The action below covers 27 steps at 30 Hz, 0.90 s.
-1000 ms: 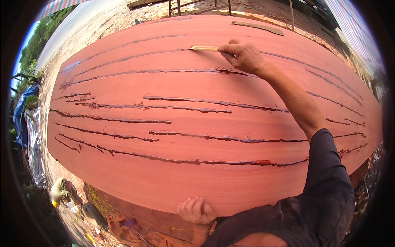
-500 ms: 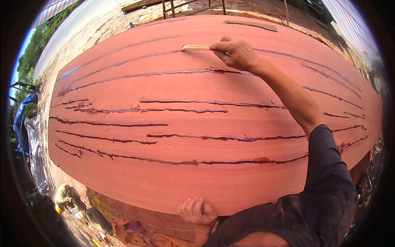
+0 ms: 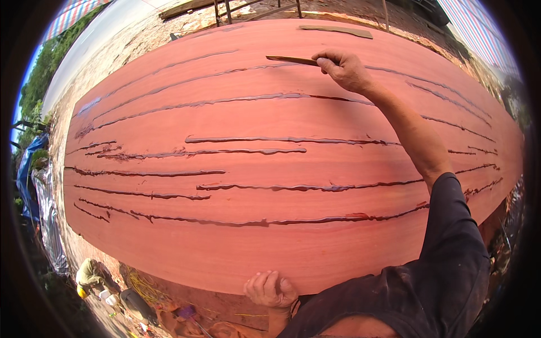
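A broad reddish-pink wooden panel (image 3: 242,242) spreads in front of me, streaked lengthwise with several raised dark brown-purple lines of paste (image 3: 315,139). My right hand (image 3: 345,70) reaches over its far half, closed on the end of a thin flat wooden stick (image 3: 287,58). The stick points left, its dark narrow edge toward me, near one of the far paste lines; it seems held just above the surface. At the panel's near edge rests my left hand (image 3: 270,288), fingers bent over the rim, part of the palm hidden.
Another flat wooden strip (image 3: 336,31) lies near the panel's far edge, with a metal frame (image 3: 259,8) beyond. On the ground at the lower left are a crouching person (image 3: 89,273), a dark container (image 3: 135,304) and yellow cords (image 3: 143,281). Striped sheeting (image 3: 479,34) hangs at the upper right.
My right hand has moved to the right with the stick, which has turned from its pale flat face to its dark narrow edge. My left hand stays at the near rim.
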{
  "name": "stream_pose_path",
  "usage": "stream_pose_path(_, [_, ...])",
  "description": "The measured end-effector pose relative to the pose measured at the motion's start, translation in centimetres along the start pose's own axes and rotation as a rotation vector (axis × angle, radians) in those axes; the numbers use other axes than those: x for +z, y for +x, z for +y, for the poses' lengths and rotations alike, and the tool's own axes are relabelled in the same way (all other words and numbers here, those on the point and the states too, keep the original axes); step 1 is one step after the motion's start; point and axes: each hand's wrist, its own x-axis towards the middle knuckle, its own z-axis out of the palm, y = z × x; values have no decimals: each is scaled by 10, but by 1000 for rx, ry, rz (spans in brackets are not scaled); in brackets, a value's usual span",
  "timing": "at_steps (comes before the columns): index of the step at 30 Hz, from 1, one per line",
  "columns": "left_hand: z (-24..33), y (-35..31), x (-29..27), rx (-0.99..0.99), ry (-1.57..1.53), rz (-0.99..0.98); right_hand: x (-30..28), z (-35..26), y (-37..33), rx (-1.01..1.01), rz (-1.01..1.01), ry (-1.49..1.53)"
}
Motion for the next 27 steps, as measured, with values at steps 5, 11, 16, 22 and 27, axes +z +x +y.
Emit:
stream_pose_path(5, [1, 1, 0, 8, 0, 9, -7, 7, -1, 130, 2, 176])
stream_pose_path(11, [2, 0, 1, -2, -4, -1, -20, -9, -5, 363, -83, 239])
stream_pose_path(16, [1, 1, 2, -9, -25, 10, -28, -9, -12, 410, -31, 304])
stream_pose_path(22, [1, -1, 0, -8, -10, -12, -57, -1, -35, 489, -37, 326])
stream_pose_path(27, [4, 3, -1, 14, 3, -27, -71, 8, -37, 532, 25, 357])
